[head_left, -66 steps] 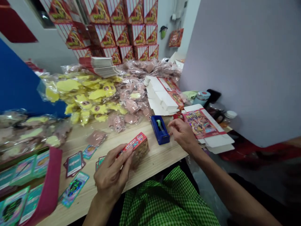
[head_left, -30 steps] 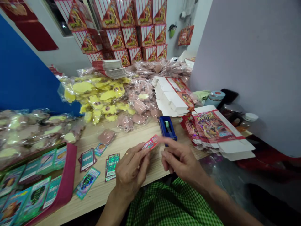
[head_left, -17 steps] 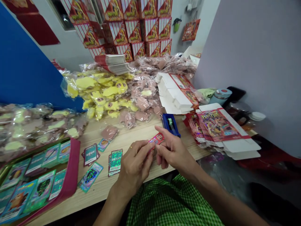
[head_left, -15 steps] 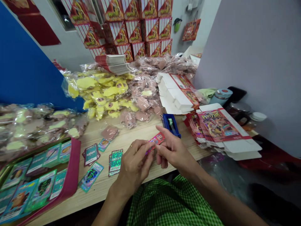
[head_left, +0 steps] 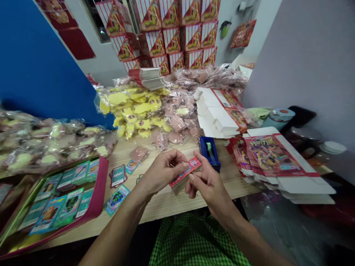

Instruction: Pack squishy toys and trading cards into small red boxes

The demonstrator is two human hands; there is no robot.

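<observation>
A small red printed box (head_left: 181, 178) is between my two hands, tilted above the table's front part. My right hand (head_left: 206, 181) grips its right end, index finger along the far edge and thumb on the near side. My left hand (head_left: 166, 166) pinches the box's upper edge between thumb and curled fingers. Just beyond my right hand stands a blue tape dispenser (head_left: 203, 149). Left of my left hand lie a small stack of cards (head_left: 118, 175), a shiny card (head_left: 117, 199) and a bagged pink piece (head_left: 138, 153) partly over another card. My left forearm mostly hides another card pile.
A magenta-rimmed box (head_left: 100, 199) with sorted cards stands at left. Bagged yellow pieces (head_left: 133, 107) and bagged pink pieces (head_left: 177, 123) are heaped at the back. Flattened cartons (head_left: 266, 155) lie at right, near a light-blue cup (head_left: 277, 118). Stacked red boxes (head_left: 172, 40) rise behind.
The view has swung left, so the scene sits further right. My left hand has moved up onto the box's upper edge, and more of the box shows between my hands.
</observation>
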